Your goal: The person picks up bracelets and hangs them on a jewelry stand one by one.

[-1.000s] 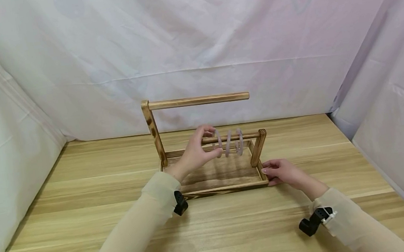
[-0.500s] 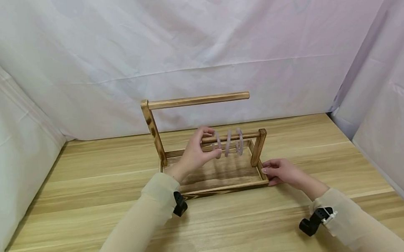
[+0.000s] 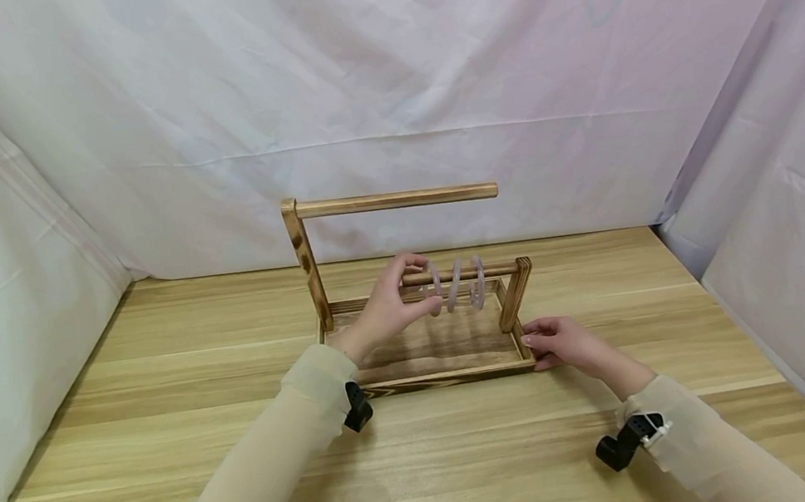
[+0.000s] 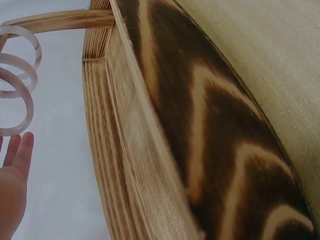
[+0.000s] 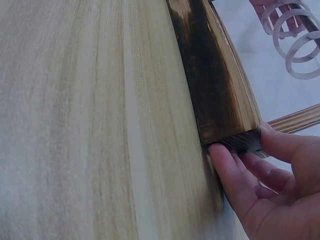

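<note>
A wooden stand (image 3: 456,377) with a shallow tray base rests on the table. Three pale translucent bangles hang on its lower rod (image 3: 499,270). My left hand (image 3: 388,307) is at the rod's free left end, thumb and fingers pinching the leftmost bangle (image 3: 438,280). In the left wrist view, fingertips meet the rim of the nearest bangle (image 4: 31,106). The middle bangle (image 3: 454,285) and the right bangle (image 3: 481,281) hang apart from the hand. My right hand (image 3: 570,343) grips the tray's front right corner, thumb on the rim, as the right wrist view shows.
A longer upper bar (image 3: 396,200) extends right from the tall left post (image 3: 309,271), above and behind the lower rod. A short post (image 3: 516,296) bears the rod on the right. White cloth (image 3: 381,78) hangs behind and along both sides of the wooden table (image 3: 473,460).
The left hand and the leftmost bangle stay almost in place, with only tiny shifts along the rod. The right hand and the stand have not moved.
</note>
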A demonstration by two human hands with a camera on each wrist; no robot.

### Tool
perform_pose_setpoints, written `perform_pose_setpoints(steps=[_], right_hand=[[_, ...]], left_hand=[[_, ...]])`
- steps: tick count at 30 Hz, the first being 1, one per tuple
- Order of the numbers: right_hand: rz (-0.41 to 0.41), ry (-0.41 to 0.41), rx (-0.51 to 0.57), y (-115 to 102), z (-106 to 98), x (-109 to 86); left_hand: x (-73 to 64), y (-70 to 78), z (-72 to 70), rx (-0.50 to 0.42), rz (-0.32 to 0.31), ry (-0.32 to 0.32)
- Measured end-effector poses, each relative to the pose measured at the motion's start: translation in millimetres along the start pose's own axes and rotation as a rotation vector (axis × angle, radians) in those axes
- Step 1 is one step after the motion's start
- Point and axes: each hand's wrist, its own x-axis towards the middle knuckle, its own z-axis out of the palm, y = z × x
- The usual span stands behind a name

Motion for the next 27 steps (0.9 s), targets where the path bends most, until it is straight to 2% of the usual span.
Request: perform_pose_setpoints(steps=[3, 7, 14, 22, 27], right_hand=[[0.001, 0.001, 0.001, 0, 0, -0.1], [0.001, 0.0, 0.0, 0, 0, -0.1], [0.006, 0.001, -0.009, -2, 1, 0.8], [0.014, -0.003, -0.013, -3, 1, 0.8], [0.023, 0.001, -0.057, -5, -1, -0.8]], left_hand=[[-0.9, 1.3, 0.3, 0.001, -0.005, 0.003], [3.9, -15.2, 2.1, 0.017, 0.01, 0.022], [2.4, -17.4, 0.8, 0.069, 0.042, 0.042], [0.1, -18.3, -1.8, 0.078, -0.016, 0.07], [-3.1, -22.6, -4.6, 0.069, -0.019, 0.077]])
